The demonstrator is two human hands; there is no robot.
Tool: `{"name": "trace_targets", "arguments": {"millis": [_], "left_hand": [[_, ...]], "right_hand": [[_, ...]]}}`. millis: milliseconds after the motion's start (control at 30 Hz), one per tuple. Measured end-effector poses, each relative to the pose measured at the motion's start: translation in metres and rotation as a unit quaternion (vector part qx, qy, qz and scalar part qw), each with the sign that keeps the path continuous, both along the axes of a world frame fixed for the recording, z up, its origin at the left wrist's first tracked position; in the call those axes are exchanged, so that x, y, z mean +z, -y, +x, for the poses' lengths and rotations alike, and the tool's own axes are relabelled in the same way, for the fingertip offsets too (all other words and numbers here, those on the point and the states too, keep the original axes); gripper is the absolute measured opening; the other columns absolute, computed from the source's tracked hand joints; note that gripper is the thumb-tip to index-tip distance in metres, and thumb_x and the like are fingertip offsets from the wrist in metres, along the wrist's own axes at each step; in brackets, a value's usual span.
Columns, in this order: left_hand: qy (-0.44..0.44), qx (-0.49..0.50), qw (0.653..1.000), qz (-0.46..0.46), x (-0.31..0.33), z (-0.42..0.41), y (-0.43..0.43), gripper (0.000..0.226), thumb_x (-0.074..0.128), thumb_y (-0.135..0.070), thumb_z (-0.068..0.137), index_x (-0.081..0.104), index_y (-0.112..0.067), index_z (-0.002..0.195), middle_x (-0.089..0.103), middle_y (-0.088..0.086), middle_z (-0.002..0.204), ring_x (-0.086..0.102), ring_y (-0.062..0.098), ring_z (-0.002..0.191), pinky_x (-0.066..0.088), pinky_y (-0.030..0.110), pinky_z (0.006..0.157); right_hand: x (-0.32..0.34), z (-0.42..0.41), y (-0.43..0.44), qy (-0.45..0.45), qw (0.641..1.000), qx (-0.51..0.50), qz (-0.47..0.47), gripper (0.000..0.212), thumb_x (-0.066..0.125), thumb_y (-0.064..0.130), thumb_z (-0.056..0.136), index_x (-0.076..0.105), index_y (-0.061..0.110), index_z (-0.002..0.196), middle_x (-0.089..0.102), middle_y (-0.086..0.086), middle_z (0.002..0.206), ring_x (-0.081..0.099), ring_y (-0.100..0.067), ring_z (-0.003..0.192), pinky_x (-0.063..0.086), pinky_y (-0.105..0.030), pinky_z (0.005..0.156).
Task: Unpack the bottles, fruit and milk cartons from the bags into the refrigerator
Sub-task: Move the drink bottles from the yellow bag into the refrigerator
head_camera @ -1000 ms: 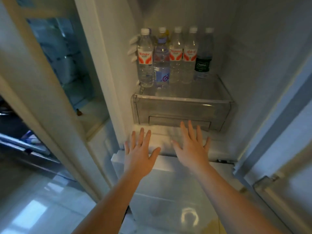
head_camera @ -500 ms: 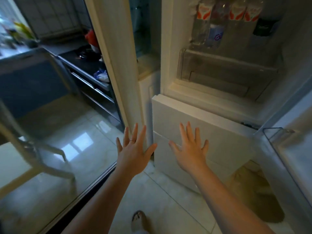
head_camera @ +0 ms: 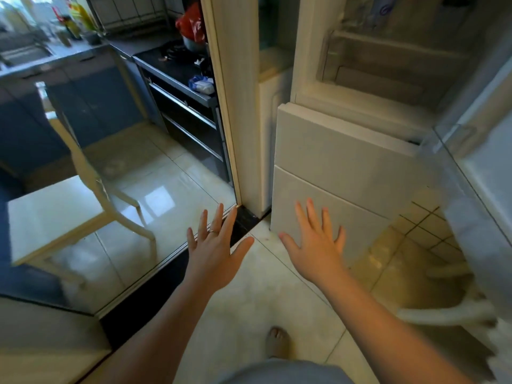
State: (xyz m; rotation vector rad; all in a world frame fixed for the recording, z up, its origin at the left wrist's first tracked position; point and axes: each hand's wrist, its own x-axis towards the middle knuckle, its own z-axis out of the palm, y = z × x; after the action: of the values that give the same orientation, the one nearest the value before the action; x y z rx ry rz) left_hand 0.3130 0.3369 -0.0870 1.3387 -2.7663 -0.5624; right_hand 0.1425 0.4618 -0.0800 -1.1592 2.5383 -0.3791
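Bottles [head_camera: 383, 11] stand blurred on a fridge [head_camera: 332, 151] shelf at the top edge; no fruit or cartons show, and a red bag [head_camera: 191, 23] sits on the far counter [head_camera: 155, 55]. The left hand [head_camera: 214, 256] and right hand [head_camera: 318, 245] are both empty, fingers spread, above the floor [head_camera: 263, 286]. The door [head_camera: 487, 189] hangs open close on the right, so a careless turn could knock it. The glass panel [head_camera: 110, 189] near the left hand is hard to see and easy to strike.
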Motion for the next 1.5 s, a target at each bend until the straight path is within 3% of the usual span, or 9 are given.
{"name": "trace_targets", "arguments": {"millis": [167,333,600,867,1100,1267,1500], "left_hand": [[0.033,-0.038,0.999,-0.005,-0.006,0.052,-0.058,0.086,0.002,-0.079,0.08,-0.01,-0.04,0.156,-0.02,-0.009,0.164,-0.027,0.023,0.149,-0.012,0.056,0.121],[0.034,-0.071,0.997,0.011,-0.021,0.094,-0.128,0.079,0.015,-0.074,0.089,-0.007,-0.04,0.157,-0.017,-0.01,0.165,-0.022,0.023,0.151,-0.012,0.053,0.119],[0.019,-0.17,0.985,0.024,-0.03,0.111,-0.231,0.082,0.006,-0.079,0.083,-0.01,-0.043,0.155,-0.018,-0.011,0.165,-0.022,0.022,0.151,-0.013,0.052,0.118],[0.019,-0.241,0.969,0.039,-0.027,0.062,-0.355,0.081,0.011,-0.078,0.086,-0.008,-0.043,0.156,-0.022,-0.013,0.164,-0.026,0.02,0.15,-0.01,0.055,0.121],[0.01,-0.266,0.963,0.045,-0.037,-0.01,-0.52,0.082,0.009,-0.079,0.085,-0.007,-0.042,0.157,-0.019,-0.012,0.165,-0.026,0.02,0.15,-0.01,0.054,0.121],[-0.003,-0.31,0.949,0.058,-0.035,-0.06,-0.644,0.077,0.019,-0.076,0.091,-0.005,-0.044,0.156,-0.017,-0.013,0.165,-0.023,0.019,0.151,-0.008,0.054,0.122],[-0.013,-0.352,0.933,0.071,-0.029,-0.114,-0.76,0.076,0.024,-0.074,0.092,-0.003,-0.045,0.157,-0.015,-0.013,0.166,-0.022,0.018,0.151,-0.007,0.054,0.122]], "right_hand": [[-0.017,0.061,-0.071,0.007,0.999,-0.041,-0.005,0.072,0.022,0.068,0.096,-0.014,0.044,0.153,-0.025,0.015,0.162,-0.023,-0.022,0.15,-0.012,-0.058,0.118],[-0.029,0.122,-0.155,0.026,0.996,-0.081,-0.001,0.073,0.025,0.068,0.096,-0.012,0.043,0.154,-0.023,0.015,0.162,-0.024,-0.021,0.15,-0.011,-0.058,0.118],[-0.027,0.158,-0.278,0.006,0.989,-0.147,0.014,0.073,0.024,0.069,0.096,-0.013,0.043,0.154,-0.024,0.014,0.162,-0.023,-0.022,0.15,-0.012,-0.057,0.118],[-0.03,0.135,-0.419,-0.002,0.976,-0.215,0.01,0.074,0.024,0.071,0.095,-0.011,0.045,0.154,-0.023,0.016,0.162,-0.021,-0.022,0.151,-0.008,-0.061,0.118],[-0.03,0.077,-0.589,-0.022,0.968,-0.248,0.021,0.073,0.027,0.068,0.096,-0.012,0.045,0.154,-0.026,0.013,0.162,-0.02,-0.026,0.151,-0.005,-0.064,0.117],[-0.022,0.039,-0.717,-0.036,0.954,-0.295,0.028,0.073,0.029,0.067,0.097,-0.009,0.044,0.155,-0.024,0.011,0.163,-0.015,-0.029,0.152,-0.003,-0.065,0.118],[-0.016,0.001,-0.836,-0.017,0.935,-0.352,0.03,0.076,0.033,0.067,0.096,-0.012,0.046,0.153,-0.025,0.011,0.163,-0.014,-0.027,0.152,-0.002,-0.062,0.117]]}}
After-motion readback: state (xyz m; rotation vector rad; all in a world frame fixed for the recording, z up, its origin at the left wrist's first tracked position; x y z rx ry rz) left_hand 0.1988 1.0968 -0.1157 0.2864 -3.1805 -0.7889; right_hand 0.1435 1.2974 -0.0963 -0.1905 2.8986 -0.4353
